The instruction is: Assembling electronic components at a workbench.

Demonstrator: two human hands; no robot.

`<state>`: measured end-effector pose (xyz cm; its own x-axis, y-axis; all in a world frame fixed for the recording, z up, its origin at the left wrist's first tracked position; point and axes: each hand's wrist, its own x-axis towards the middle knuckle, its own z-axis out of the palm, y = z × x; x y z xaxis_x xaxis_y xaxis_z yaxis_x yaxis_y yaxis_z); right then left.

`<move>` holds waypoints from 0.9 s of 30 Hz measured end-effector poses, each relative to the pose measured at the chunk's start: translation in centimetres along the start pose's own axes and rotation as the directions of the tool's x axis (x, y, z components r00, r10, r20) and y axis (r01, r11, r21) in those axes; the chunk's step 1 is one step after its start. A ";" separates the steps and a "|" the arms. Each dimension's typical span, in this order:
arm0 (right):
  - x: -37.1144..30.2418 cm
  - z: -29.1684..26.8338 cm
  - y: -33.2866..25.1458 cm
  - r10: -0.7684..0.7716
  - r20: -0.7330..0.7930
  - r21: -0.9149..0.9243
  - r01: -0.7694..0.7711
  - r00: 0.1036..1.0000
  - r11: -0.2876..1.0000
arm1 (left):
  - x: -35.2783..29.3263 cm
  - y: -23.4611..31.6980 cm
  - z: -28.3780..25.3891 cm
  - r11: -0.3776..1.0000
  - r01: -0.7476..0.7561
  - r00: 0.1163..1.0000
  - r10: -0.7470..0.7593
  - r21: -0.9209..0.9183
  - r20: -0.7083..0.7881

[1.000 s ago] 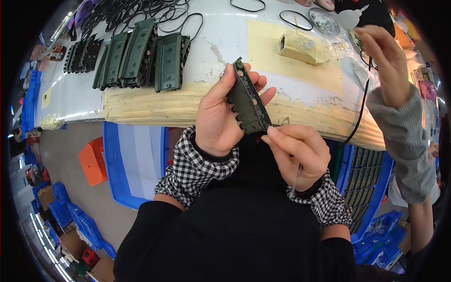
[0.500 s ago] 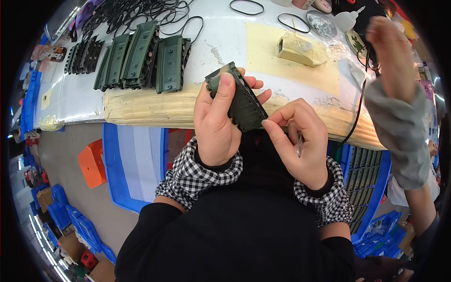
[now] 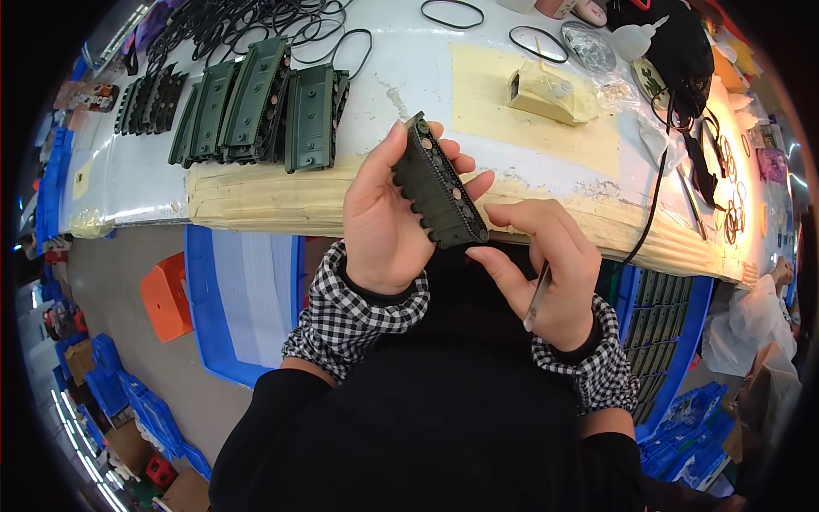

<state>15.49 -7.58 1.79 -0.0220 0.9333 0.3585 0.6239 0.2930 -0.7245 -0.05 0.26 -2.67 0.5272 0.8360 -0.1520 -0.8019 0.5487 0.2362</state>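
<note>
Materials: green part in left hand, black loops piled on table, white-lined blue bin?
Green part: probably moulded plastic, satin; repeated ridges, soft highlights. Black loops: likely rubber, fairly matte; slim, supple curves. Blue bin: seemingly rigid plastic, smooth; uniform colour.

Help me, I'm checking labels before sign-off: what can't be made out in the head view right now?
All in the head view:
- Green track piece: underside hidden by the left hand.
- Slim tool: upper end hidden by the right hand; its kind can't be told.
- Black bands: pile cut off by the top edge.
- Blue crate on the right: far end hidden under the table.
</note>
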 end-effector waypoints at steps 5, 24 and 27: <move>-0.6 0.5 0.3 -0.113 -0.039 -0.074 0.110 0.993 0.991 | 0.1 0.1 -0.2 0.995 0.066 0.998 -0.065 -0.069 0.012; -0.7 0.3 0.1 -0.051 0.035 -0.079 0.054 0.998 0.995 | -0.4 0.6 0.7 0.965 -0.037 0.997 0.020 0.259 0.070; -0.5 0.3 0.2 -0.053 0.026 -0.077 0.055 0.998 0.996 | -0.5 1.2 1.1 0.949 -0.007 0.998 -0.014 0.317 0.066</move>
<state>15.37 -7.87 1.28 -0.0757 0.9215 0.3808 0.6798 0.3272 -0.6564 -0.96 0.44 -1.25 0.5558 0.8262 -0.0919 -0.6756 0.5134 0.5291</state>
